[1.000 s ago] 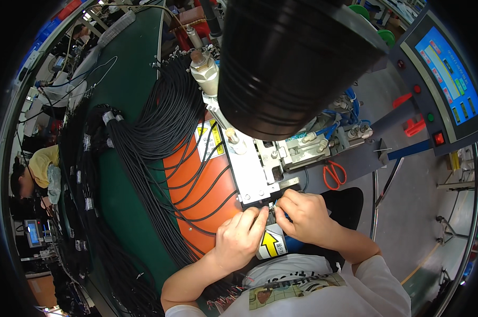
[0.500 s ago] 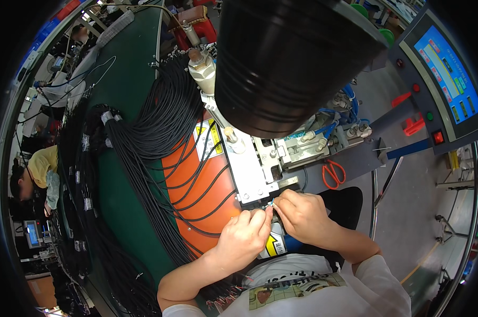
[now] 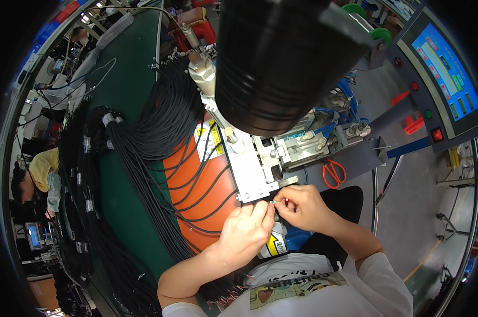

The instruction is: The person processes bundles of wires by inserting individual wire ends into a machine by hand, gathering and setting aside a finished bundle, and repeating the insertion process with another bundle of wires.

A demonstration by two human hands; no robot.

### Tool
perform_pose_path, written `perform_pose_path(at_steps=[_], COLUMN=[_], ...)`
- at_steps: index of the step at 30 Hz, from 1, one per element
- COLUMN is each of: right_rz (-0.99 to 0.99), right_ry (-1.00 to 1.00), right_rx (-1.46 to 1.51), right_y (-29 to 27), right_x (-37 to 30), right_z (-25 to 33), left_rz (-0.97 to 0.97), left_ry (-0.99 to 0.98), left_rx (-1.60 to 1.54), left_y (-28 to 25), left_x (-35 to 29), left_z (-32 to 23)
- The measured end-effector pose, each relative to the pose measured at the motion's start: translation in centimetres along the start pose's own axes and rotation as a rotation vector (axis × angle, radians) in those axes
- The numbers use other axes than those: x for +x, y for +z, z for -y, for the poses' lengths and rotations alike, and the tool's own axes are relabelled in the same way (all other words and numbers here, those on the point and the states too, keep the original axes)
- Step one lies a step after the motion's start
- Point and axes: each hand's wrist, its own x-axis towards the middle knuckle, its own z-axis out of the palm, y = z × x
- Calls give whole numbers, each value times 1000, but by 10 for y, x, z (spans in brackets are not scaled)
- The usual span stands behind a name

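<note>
Close under the front end of the metal machine head [image 3: 249, 177], both my hands work with their fingertips almost meeting. My left hand [image 3: 244, 232] is closed, its fingers bent and pressed together; what they grip is hidden. My right hand [image 3: 305, 208] pinches with thumb and forefinger. A tiny pale piece [image 3: 272, 202] shows between the two hands, and a small red bit [image 3: 286, 201] shows at the right fingers. Both are too small to name. Several black cables [image 3: 210, 193] run over an orange surface [image 3: 196, 216] toward the machine, left of my left hand.
A thick bundle of black cables [image 3: 144, 137] lies on the green table [image 3: 115, 195]. A large black cylinder [image 3: 281, 68] hangs over the machine. Red-handled scissors [image 3: 334, 174] lie right of it, below a control screen [image 3: 445, 74]. Another person [image 3: 40, 171] bends over at far left.
My right hand has shifted slightly up and its fingers have opened out a little, showing the red bit. My left hand has moved slightly upward and turned.
</note>
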Motion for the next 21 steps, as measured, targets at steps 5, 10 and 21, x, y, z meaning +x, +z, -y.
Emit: perform_pose_path(at_steps=[5,10,21], right_rz=[48,-66,199], right_ry=[145,105,-331], right_rx=[167,19,155], right_y=[0,5,46], right_x=[0,-6,-3], right_z=[-6,-5,56], left_rz=[-220,-347,-152], left_ry=[-117,-166,-317], left_rx=[-231,-203,243], left_y=[16,18,-17], left_x=[-23,-36,79], left_z=[19,25,226])
